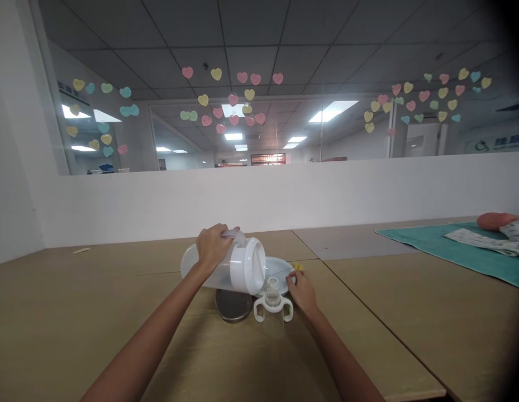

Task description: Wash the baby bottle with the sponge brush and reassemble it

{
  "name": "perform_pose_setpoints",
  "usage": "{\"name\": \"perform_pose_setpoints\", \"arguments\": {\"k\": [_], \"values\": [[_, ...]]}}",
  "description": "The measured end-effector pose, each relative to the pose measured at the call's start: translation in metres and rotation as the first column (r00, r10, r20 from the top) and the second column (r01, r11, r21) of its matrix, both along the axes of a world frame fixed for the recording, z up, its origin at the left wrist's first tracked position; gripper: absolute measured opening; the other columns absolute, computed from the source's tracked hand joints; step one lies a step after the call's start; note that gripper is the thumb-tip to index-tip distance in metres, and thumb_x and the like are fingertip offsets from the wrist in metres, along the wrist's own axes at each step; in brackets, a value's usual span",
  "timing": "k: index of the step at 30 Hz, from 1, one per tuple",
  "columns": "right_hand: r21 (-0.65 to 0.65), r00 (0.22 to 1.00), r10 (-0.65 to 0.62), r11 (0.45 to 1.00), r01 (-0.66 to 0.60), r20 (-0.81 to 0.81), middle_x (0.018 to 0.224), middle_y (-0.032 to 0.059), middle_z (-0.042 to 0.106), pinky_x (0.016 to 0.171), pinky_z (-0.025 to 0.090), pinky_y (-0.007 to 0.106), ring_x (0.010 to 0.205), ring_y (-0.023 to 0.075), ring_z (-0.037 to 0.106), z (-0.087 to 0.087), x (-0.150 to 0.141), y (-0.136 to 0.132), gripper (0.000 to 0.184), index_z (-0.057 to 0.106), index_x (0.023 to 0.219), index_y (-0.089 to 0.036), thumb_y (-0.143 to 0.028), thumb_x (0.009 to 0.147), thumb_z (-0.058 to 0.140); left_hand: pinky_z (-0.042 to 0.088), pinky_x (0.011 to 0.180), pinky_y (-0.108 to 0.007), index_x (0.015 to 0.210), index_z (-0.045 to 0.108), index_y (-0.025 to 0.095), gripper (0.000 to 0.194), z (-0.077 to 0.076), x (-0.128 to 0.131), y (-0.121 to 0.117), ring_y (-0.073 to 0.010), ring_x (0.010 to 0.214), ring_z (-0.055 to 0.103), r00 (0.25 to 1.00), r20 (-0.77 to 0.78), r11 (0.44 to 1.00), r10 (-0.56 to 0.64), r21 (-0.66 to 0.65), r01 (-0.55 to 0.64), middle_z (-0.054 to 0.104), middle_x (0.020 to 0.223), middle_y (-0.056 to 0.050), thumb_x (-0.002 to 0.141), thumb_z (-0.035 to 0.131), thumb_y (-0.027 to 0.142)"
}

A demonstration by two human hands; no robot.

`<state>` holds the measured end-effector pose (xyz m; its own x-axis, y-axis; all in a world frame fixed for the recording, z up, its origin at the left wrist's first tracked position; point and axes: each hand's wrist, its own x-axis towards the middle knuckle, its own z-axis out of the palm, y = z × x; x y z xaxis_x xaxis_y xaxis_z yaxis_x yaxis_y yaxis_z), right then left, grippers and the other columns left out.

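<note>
My left hand grips the handle of a translucent pitcher with a white lid. The pitcher is tipped nearly on its side, its lid end pointing right, above the table. Just below and right of the lid stands a clear baby bottle with a white two-handled collar. Behind the bottle lies a pale blue plate, partly covered by the pitcher. My right hand is beside the bottle at the plate's right rim, its fingers curled together; what they hold, if anything, is unclear. A small yellow thing shows behind those fingers.
A dark round dish or lid lies under the pitcher. At the right a teal cloth carries a patterned cloth and a reddish object. A flat wooden piece lies far left. A white wall bounds the table.
</note>
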<state>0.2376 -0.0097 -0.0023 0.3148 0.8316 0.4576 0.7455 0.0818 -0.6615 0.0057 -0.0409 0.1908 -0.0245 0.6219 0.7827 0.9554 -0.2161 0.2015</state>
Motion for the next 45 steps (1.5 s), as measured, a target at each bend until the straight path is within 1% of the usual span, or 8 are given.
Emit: {"name": "perform_pose_setpoints", "arguments": {"k": [9, 17, 23, 26, 29, 31, 37, 45], "values": [[-0.009, 1.0, -0.013, 1.0, 0.013, -0.008, 0.101, 0.0084, 0.06, 0.077, 0.04, 0.027, 0.087, 0.0193, 0.059, 0.002, -0.001, -0.002, 0.021, 0.063, 0.091, -0.017, -0.029, 0.083, 0.048, 0.02, 0.056, -0.026, 0.053, 0.054, 0.019, 0.046, -0.009, -0.003, 0.007, -0.0152, 0.06, 0.051, 0.996, -0.089, 0.992, -0.004, 0.124, 0.015, 0.063, 0.065, -0.002, 0.084, 0.046, 0.052], [-0.018, 1.0, -0.005, 1.0, 0.005, -0.002, 0.102, 0.0087, 0.059, 0.078, 0.039, 0.028, 0.086, 0.0193, 0.059, 0.001, -0.001, -0.002, 0.021, 0.062, 0.091, -0.017, -0.028, 0.083, 0.046, 0.019, 0.051, -0.023, 0.049, 0.044, 0.019, 0.044, -0.002, -0.009, -0.005, -0.0105, 0.052, 0.038, 0.973, 0.196, 0.992, -0.123, 0.032, 0.119, 0.046, 0.051, 0.004, 0.077, 0.052, 0.052], [-0.023, 1.0, -0.006, 1.0, 0.006, 0.009, 0.097, 0.0085, 0.059, 0.076, 0.041, 0.027, 0.082, 0.0188, 0.058, -0.003, 0.001, -0.001, 0.022, 0.062, 0.091, -0.018, -0.031, 0.083, 0.045, 0.022, 0.053, -0.023, 0.049, 0.045, 0.018, 0.037, -0.003, 0.005, -0.014, -0.0099, 0.055, 0.039, 0.965, 0.147, 0.975, -0.216, 0.093, 0.204, 0.05, 0.055, 0.004, 0.076, 0.052, 0.043], [0.004, 1.0, -0.004, 1.0, 0.004, 0.01, 0.095, 0.009, 0.06, 0.077, 0.041, 0.028, 0.083, 0.0198, 0.059, -0.006, 0.002, 0.001, 0.025, 0.062, 0.091, -0.017, -0.031, 0.082, 0.045, 0.024, 0.053, -0.022, 0.051, 0.051, 0.018, 0.036, -0.006, -0.009, -0.004, -0.0102, 0.056, 0.043, 0.952, 0.247, 0.984, -0.179, 0.071, 0.166, 0.051, 0.055, 0.004, 0.074, 0.053, 0.046], [0.009, 1.0, 0.002, 1.0, -0.002, -0.016, 0.093, 0.0095, 0.061, 0.075, 0.042, 0.028, 0.083, 0.0211, 0.059, -0.009, 0.003, 0.004, 0.028, 0.062, 0.094, -0.016, -0.033, 0.081, 0.045, 0.03, 0.054, -0.021, 0.063, 0.062, 0.018, 0.036, -0.016, -0.045, 0.015, -0.0126, 0.06, 0.05, 0.873, 0.476, 0.992, -0.11, -0.005, 0.127, 0.055, 0.058, 0.003, 0.073, 0.051, 0.051], [0.013, 1.0, 0.006, 1.0, -0.005, -0.029, 0.093, 0.0097, 0.061, 0.073, 0.042, 0.028, 0.082, 0.0215, 0.059, -0.011, 0.003, 0.005, 0.029, 0.062, 0.095, -0.015, -0.034, 0.081, 0.045, 0.036, 0.057, -0.023, 0.074, 0.066, 0.02, 0.033, -0.028, -0.073, 0.027, -0.0161, 0.066, 0.057, 0.746, 0.665, 0.998, 0.034, -0.064, 0.011, 0.062, 0.066, 0.002, 0.07, 0.054, 0.05], [0.033, 0.997, -0.009, 0.999, 0.011, -0.071, 0.097, 0.0094, 0.062, 0.074, 0.042, 0.029, 0.079, 0.0204, 0.059, -0.011, 0.001, 0.006, 0.028, 0.062, 0.093, -0.016, -0.033, 0.078, 0.045, 0.046, 0.067, -0.04, 0.088, 0.067, 0.015, 0.048, -0.063, -0.125, 0.042, -0.0338, 0.082, 0.063, 0.538, 0.788, 0.949, 0.3, -0.19, -0.252, 0.068, 0.084, -0.016, 0.068, 0.051, 0.055], [0.094, 0.956, 0.089, 0.993, -0.066, -0.279, 0.091, 0.0088, 0.063, 0.074, 0.044, 0.031, 0.08, 0.0219, 0.059, -0.016, 0.007, 0.013, 0.041, 0.06, 0.101, -0.015, -0.041, 0.077, 0.039, 0.05, 0.068, -0.042, 0.095, 0.064, 0.013, 0.048, -0.089, -0.146, 0.054, -0.0347, 0.087, 0.064, 0.388, 0.87, 0.941, 0.303, -0.209, -0.267, 0.068, 0.093, -0.018, 0.069, 0.051, 0.051]]}}
